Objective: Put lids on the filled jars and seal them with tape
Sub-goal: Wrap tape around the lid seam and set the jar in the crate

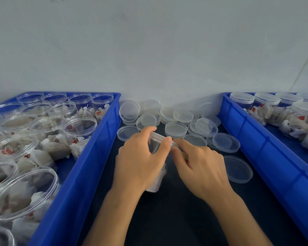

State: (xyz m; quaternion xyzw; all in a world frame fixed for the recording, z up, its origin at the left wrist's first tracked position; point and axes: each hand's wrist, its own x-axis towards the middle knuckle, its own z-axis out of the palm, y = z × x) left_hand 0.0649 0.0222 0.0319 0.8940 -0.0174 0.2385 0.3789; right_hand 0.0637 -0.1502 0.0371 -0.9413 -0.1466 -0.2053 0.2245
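Gripping a clear plastic filled jar [156,174] at the centre of the frame, the left hand [140,158] curls its fingers over the jar's rim and wall and holds it tilted above the dark counter [176,219]. The right hand [201,167] reaches in from the lower right, its fingertips pinching at the jar's rim, where a clear round lid [160,139] appears to sit; whether it is fully seated cannot be told. The step in hand looks like capping: the lid is being pressed or turned home. No tape shows anywhere in the frame, so sealing is not yet begun. The next move calls for firm, even pressure round the rim while the left hand steadies the jar, then a reach for tape.

Just beyond the hands, a heap of loose clear lids [176,119] lies in the middle of the frame. At left, a blue plastic crate [96,148] holds open filled jars [78,126]; at upper right, a second blue crate [256,139] holds lidded jars [242,100].
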